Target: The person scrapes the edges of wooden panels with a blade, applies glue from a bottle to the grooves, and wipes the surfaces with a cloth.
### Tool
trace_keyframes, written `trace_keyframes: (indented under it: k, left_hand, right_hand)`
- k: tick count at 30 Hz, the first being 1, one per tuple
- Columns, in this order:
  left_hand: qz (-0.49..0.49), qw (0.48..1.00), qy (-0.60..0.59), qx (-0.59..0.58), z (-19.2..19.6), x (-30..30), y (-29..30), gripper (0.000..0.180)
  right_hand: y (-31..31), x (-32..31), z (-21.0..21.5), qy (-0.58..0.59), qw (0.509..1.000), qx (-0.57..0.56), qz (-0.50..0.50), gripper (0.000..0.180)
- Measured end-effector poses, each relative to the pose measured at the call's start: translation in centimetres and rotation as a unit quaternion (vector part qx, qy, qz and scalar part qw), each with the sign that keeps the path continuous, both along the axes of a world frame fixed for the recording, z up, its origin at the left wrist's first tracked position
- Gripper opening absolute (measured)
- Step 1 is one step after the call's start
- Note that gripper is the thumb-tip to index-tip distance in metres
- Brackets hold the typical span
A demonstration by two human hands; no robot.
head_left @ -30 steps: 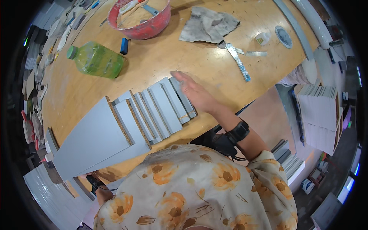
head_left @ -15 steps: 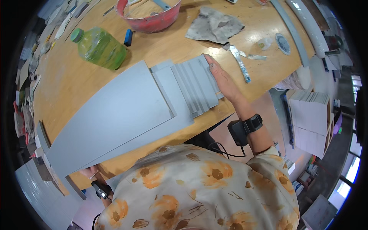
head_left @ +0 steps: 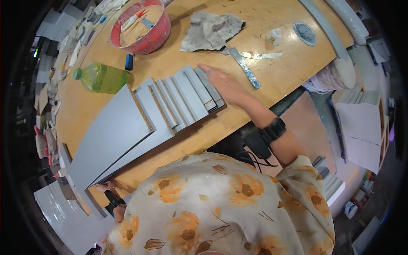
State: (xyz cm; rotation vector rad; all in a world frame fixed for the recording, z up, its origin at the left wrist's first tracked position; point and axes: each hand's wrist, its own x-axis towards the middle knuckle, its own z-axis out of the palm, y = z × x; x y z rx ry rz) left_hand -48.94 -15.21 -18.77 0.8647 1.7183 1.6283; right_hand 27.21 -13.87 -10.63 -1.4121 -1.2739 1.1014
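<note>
A staggered stack of grey boards [head_left: 114,127] lies over the table, one curved edge on its far left side. The layers step out toward the right like stairs. My right hand [head_left: 223,85] grips the right end of the stack, its fingers along the outermost board edges. At the stack's pointed near-left tip, my left hand [head_left: 106,186] holds the edge from below; most of its fingers are hidden. Both wrists wear black straps with small devices.
Beyond the stack are a green bottle [head_left: 104,78] on its side, a blue block [head_left: 129,62] and a red basin [head_left: 159,34] of tan material. A grey cloth [head_left: 212,30], a putty knife [head_left: 244,68], a small white bottle [head_left: 274,36] and a round grey lid [head_left: 304,33] lie farther right.
The stack has shifted and turned, its steps fanning out more widely and brown board edges now showing. My right hand moved left with its end. The whole view has also shifted.
</note>
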Motion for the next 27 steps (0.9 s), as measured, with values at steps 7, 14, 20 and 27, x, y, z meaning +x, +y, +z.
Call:
trace_keyframes:
  k: [7,14,20,27]
  left_hand:
    - [0.257,0.925,0.269,-0.079,10.6,17.6,-1.7,0.055]
    - [-0.072,0.864,0.469,0.171,20.7,40.4,-0.2,0.026]
    - [-0.519,0.593,0.588,0.185,20.5,56.1,1.9,0.033]
    - [-0.637,0.409,0.643,0.117,18.9,59.4,3.1,0.048]
  right_hand:
    - [-7.5,6.6,-0.1,-0.046,0.988,-0.072,-0.126,0.024]
    - [-6.1,3.1,-0.4,-0.177,0.955,0.225,0.079,0.029]
    - [-5.0,4.0,-1.3,-0.216,0.93,0.278,0.103,0.028]
    - [-6.1,9.3,-1.6,-0.115,0.968,0.178,-0.132,0.026]
